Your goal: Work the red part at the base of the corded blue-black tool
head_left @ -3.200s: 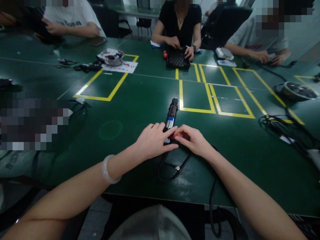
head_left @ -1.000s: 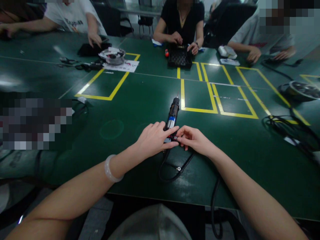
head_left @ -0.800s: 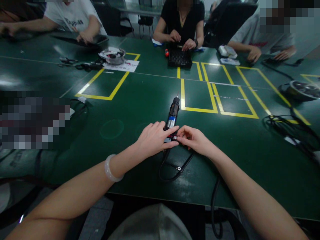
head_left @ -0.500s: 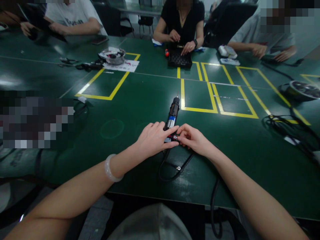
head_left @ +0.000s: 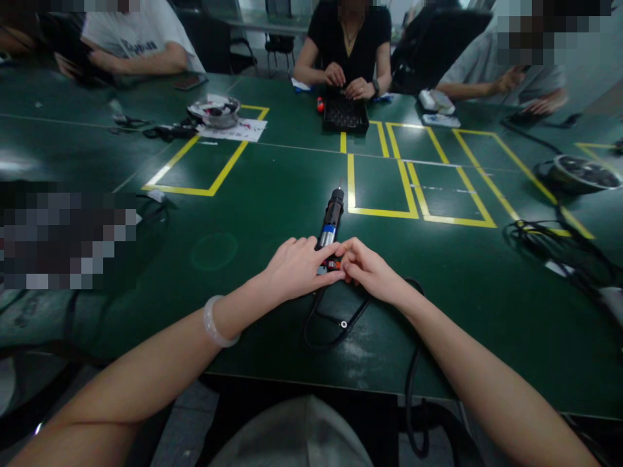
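A black electric screwdriver (head_left: 332,217) with a blue band lies on the green table (head_left: 272,194), tip pointing away from me. My left hand (head_left: 298,266) rests over its near end, fingers curled around the body. My right hand (head_left: 368,269) pinches something small and red (head_left: 333,264) at the tool's near end, fingertips touching my left thumb. A black cable (head_left: 335,319) loops from the tool toward the table's near edge and drops off it.
Yellow tape rectangles (head_left: 384,188) mark the table beyond the tool. Three people sit across; one works over a black tray (head_left: 345,115). A metal bowl (head_left: 215,110) on paper stands far left. Cable bundles (head_left: 549,243) and a round fan (head_left: 577,174) lie at right.
Both hands have stayed at the screwdriver's near end. My right fingers have closed tighter against my left thumb. The people across have shifted their hands.
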`<move>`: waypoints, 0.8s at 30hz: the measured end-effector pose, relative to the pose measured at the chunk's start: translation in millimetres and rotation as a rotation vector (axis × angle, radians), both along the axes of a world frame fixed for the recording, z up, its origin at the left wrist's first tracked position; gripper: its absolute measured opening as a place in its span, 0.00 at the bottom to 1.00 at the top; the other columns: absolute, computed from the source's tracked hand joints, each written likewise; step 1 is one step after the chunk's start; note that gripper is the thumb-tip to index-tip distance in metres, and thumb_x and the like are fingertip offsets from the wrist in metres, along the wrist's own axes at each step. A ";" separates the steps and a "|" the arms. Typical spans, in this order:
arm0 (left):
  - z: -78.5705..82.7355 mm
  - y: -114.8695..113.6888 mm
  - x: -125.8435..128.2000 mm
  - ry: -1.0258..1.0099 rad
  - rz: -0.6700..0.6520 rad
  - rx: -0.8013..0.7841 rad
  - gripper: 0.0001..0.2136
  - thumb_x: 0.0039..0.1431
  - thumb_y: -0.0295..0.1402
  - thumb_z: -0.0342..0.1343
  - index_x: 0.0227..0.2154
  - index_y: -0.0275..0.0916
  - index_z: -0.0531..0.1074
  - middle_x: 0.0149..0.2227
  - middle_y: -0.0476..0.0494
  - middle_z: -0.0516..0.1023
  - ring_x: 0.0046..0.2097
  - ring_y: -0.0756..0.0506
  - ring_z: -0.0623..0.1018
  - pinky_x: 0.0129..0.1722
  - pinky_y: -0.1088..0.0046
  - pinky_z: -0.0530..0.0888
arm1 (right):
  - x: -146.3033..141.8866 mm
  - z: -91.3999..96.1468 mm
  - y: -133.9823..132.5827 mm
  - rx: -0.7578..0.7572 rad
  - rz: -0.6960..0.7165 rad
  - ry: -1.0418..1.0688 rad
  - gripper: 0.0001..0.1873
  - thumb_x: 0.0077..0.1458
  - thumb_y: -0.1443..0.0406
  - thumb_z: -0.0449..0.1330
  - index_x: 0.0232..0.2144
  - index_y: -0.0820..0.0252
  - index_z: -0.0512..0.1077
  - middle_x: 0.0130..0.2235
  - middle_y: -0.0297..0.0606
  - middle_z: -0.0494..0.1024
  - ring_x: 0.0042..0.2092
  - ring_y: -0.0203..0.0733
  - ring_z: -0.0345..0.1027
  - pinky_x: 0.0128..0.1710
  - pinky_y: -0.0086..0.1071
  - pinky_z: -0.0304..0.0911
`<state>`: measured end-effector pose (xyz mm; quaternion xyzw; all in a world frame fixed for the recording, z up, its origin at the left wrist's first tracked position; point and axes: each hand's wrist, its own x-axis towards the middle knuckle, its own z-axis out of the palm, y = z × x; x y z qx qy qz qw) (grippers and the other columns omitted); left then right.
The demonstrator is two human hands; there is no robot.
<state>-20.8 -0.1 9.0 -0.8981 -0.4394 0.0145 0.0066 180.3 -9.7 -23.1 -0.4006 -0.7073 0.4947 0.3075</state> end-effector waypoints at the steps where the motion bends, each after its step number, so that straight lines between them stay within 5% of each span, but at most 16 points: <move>1: -0.4 0.0 1.0 0.001 0.006 0.001 0.28 0.66 0.57 0.40 0.60 0.48 0.66 0.41 0.38 0.74 0.42 0.39 0.76 0.42 0.63 0.68 | 0.3 -0.9 0.4 -0.001 0.006 0.005 0.08 0.61 0.70 0.50 0.43 0.56 0.61 0.28 0.27 0.68 0.29 0.33 0.65 0.32 0.28 0.62; 10: 1.0 1.0 5.3 0.010 0.029 0.051 0.22 0.67 0.50 0.43 0.56 0.48 0.69 0.37 0.39 0.76 0.40 0.39 0.77 0.40 0.64 0.68 | 1.0 -0.4 0.8 -0.036 0.026 0.043 0.09 0.61 0.69 0.50 0.44 0.56 0.61 0.27 0.27 0.69 0.29 0.34 0.67 0.31 0.28 0.62; 15: 2.5 6.4 -5.8 0.048 0.045 0.064 0.23 0.66 0.50 0.43 0.58 0.50 0.68 0.39 0.40 0.77 0.41 0.39 0.78 0.40 0.65 0.68 | 7.4 3.2 2.9 0.082 -0.036 -0.027 0.09 0.60 0.69 0.51 0.44 0.57 0.63 0.28 0.28 0.71 0.29 0.34 0.66 0.33 0.30 0.63; 24: 10.3 51.4 -85.2 0.232 0.287 0.009 0.30 0.66 0.56 0.35 0.64 0.52 0.61 0.44 0.37 0.76 0.41 0.37 0.77 0.38 0.66 0.67 | 11.9 2.8 6.9 0.184 -0.209 -0.023 0.07 0.61 0.68 0.53 0.42 0.58 0.67 0.32 0.34 0.74 0.34 0.37 0.69 0.33 0.31 0.63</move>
